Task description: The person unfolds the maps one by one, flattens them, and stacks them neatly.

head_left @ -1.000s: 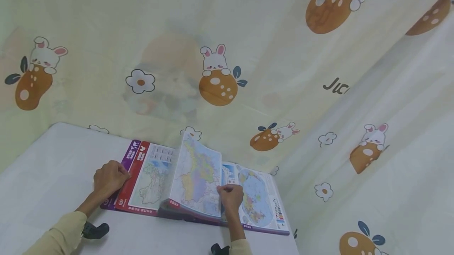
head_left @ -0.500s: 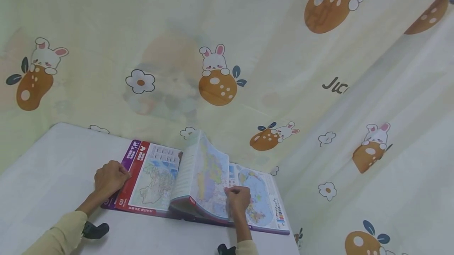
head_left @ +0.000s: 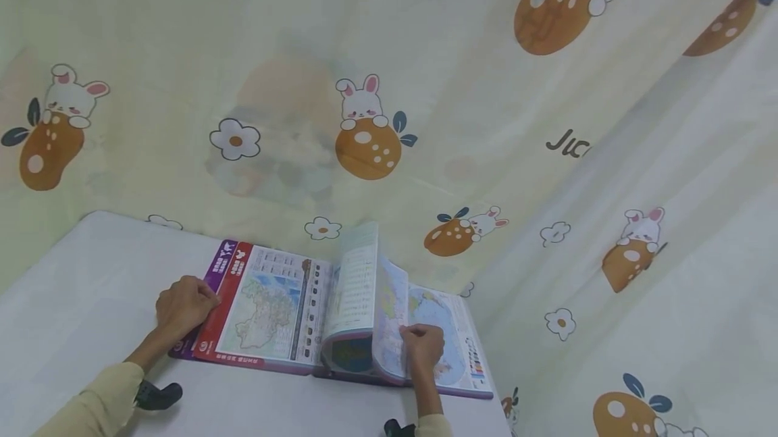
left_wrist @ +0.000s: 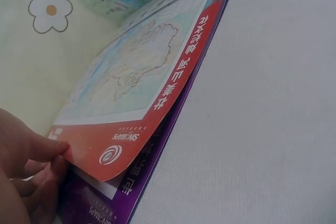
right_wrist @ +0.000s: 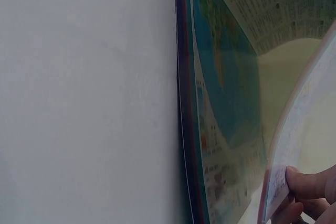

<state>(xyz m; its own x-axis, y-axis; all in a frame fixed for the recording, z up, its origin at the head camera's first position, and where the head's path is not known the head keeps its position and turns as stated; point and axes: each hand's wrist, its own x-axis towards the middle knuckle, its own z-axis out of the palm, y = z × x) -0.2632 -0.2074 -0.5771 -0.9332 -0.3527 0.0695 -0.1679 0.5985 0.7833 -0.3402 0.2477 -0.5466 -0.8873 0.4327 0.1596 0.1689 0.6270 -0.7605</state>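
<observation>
A wide map booklet lies spread on the table, its left side a red-bordered map sheet over a purple-bordered one. My left hand pinches the red sheet's left edge between thumb and finger. In the left wrist view, that red corner is raised off the purple sheet. Toward the right, a lifted map page curls over in a loop, and my right hand pinches its far edge. The right wrist view shows the thumb on that page's edge. Under it lies a world map.
The white table reaches left and in front of the booklet. A curtain printed with rabbits and fruit hangs right behind the table. Dark curved devices sit at both wrists, the left one touching the sleeve.
My right hand has drawn the page edge rightward, so the curl has moved right and more of the red-bordered sheet shows. The left hand has kept its hold at the left edge.
</observation>
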